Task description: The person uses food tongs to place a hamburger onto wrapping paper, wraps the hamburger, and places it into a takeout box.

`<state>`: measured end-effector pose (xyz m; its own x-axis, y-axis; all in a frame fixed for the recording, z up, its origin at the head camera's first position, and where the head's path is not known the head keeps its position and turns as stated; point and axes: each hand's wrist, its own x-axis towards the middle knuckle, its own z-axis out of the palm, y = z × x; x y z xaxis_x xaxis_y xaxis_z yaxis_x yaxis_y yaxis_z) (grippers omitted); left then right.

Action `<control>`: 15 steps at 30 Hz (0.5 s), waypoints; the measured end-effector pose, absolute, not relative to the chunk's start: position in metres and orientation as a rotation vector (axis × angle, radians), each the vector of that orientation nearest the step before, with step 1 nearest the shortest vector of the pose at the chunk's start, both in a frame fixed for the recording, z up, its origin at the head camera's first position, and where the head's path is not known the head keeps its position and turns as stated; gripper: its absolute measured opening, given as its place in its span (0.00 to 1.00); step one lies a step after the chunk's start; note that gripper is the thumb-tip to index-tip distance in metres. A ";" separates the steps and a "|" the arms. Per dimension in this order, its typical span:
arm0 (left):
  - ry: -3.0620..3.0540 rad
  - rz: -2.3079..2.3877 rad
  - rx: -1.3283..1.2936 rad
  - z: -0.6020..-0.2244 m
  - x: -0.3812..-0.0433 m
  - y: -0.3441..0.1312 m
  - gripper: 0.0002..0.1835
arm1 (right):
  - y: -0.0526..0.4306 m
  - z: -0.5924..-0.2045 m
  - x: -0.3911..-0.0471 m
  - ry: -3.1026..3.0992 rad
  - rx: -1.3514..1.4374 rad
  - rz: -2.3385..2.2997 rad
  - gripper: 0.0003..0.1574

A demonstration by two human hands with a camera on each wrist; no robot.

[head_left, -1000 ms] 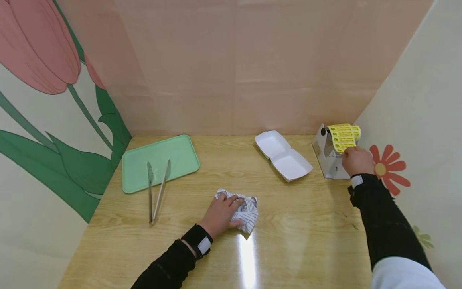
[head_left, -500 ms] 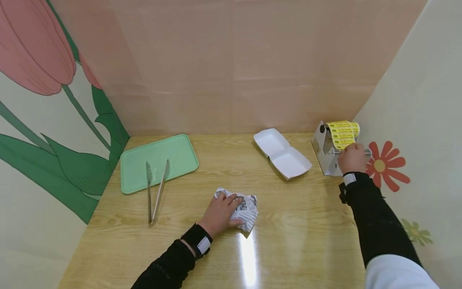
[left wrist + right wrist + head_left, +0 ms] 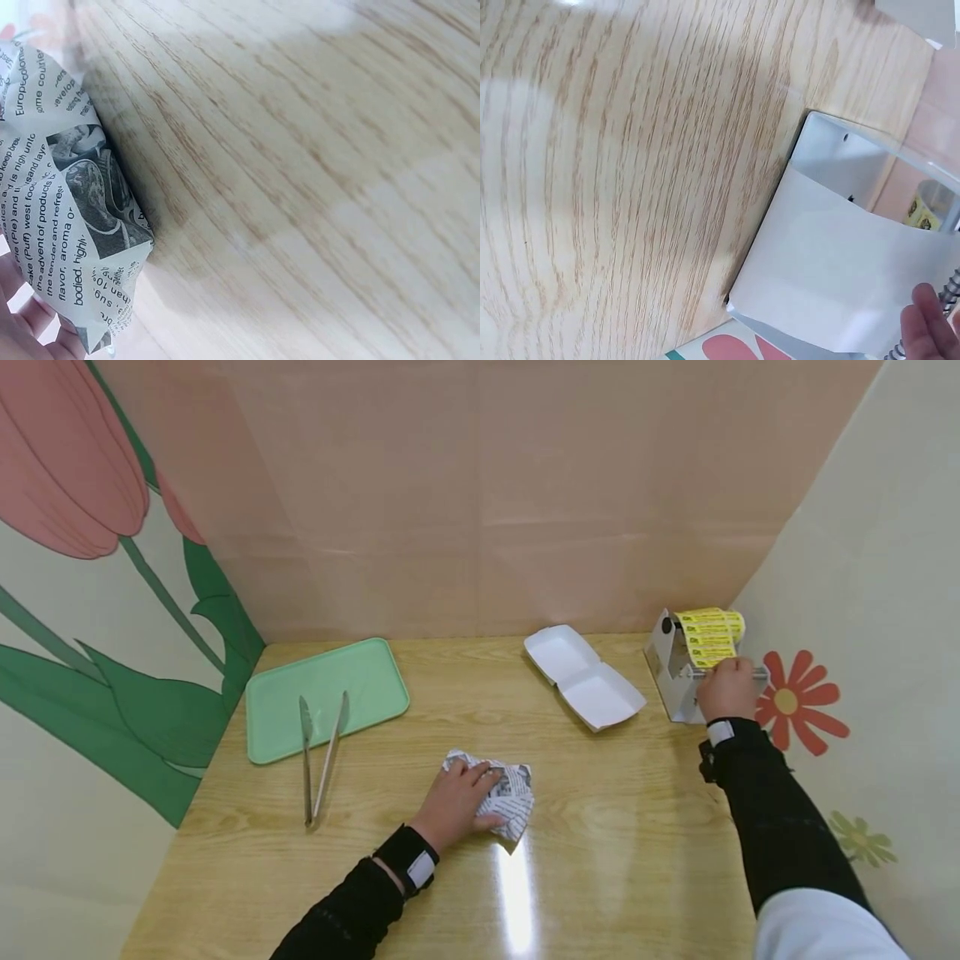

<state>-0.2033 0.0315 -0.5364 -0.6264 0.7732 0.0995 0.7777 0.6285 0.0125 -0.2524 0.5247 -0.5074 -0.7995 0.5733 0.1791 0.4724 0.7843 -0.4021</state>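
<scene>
While the left hand [image 3: 452, 807] lies spread on printed paper [image 3: 517, 793], the right hand [image 3: 727, 691], grip unclear, meets yellow labels [image 3: 709, 637]

Reads "the advent of products" on printed paper [image 3: 45, 187], inside the table's [image 3: 615, 827] edges; illegible on yellow labels [image 3: 707, 635], far right corner.

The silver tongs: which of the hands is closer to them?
Left. The left hand rests on the printed paper packet, to the right of the tongs; the right hand is much farther right, at the yellow label roll.
</scene>
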 end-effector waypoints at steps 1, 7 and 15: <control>-2.745 -0.075 -1.314 -0.537 -0.204 0.031 0.41 | 0.524 -0.506 -0.252 -2.687 -0.813 0.499 0.27; -2.694 -0.033 -1.305 -0.541 -0.204 0.031 0.41 | 0.519 -0.503 -0.252 -2.674 -0.839 0.468 0.27; -2.708 -0.060 -1.315 -0.536 -0.203 0.030 0.41 | 0.518 -0.503 -0.249 -2.710 -0.794 0.295 0.23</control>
<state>-0.2028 0.0305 -0.5361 -0.6120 0.7794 0.1344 0.7846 0.6197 -0.0210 -0.2494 0.5179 -0.5034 -0.8018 0.5526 0.2275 0.4907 0.8261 -0.2769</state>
